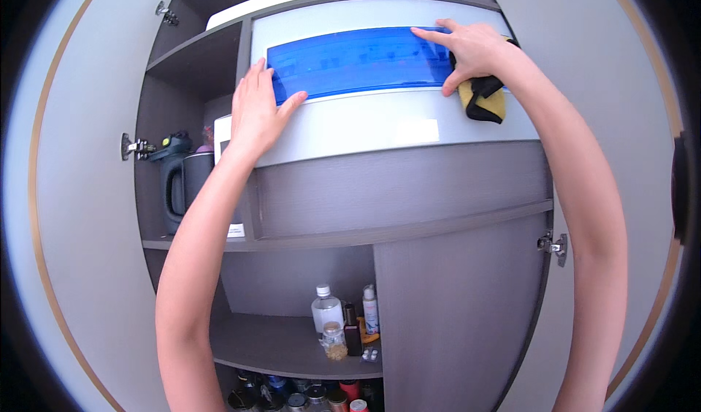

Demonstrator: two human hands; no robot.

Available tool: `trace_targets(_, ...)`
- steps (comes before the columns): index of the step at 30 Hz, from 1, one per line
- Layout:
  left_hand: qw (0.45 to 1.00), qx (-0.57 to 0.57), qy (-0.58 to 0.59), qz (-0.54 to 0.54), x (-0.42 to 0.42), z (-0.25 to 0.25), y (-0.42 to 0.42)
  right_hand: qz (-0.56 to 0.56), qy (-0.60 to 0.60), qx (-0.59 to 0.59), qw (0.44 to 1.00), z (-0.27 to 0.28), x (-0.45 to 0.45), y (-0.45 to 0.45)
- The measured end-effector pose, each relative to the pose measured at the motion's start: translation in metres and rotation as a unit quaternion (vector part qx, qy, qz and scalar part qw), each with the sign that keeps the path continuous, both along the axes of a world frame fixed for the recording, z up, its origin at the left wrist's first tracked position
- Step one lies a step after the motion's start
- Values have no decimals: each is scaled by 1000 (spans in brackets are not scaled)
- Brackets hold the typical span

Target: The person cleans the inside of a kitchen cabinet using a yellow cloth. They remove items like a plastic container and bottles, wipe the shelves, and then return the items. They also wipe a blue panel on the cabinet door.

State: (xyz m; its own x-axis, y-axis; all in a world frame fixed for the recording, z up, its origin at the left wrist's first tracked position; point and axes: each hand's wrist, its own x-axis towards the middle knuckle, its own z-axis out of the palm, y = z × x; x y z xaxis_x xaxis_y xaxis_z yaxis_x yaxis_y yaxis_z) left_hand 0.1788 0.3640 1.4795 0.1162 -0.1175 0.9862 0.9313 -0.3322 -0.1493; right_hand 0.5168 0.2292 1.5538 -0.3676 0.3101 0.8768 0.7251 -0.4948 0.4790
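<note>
A white electrical distribution panel (350, 124) with a translucent blue cover (350, 64) is set into the grey cabinet. My left hand (260, 102) rests at the cover's left end, thumb and fingers spread near its edges. Over the right end reaches my right hand (476, 50), its index finger near the top edge and its thumb near the lower one. A yellow cloth with black trim (484, 102) is pinned beneath the right palm and hangs down over the panel. Part of the cloth is hidden by that hand.
Cabinet doors stand open at the left (87, 193) and right (619, 110). A dark kettle (191, 182) and a sports bottle (174, 149) occupy the left shelf. Below are a clear bottle (327, 308), a glass jar (334, 343), a spray bottle (371, 310) and several cans (317, 395).
</note>
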Motion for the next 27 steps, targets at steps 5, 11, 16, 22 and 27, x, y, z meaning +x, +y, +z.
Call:
trace_targets(5,988,37,149,-10,36,17,1,16,48,-37,998,-2,3,-5)
trace_targets(11,993,21,119,-3,29,16,9,89,110,-1,990,-7,38,-12)
trace_targets(16,994,-5,108,5,38,18,-1,-14,231,15,973,-14,83,-50)
trace_targets(22,995,0,90,37,49,13,5,30,199,12,979,-42,103,-12)
trace_targets(27,995,21,87,34,55,13,11,34,139,83,986,-58,113,-3)
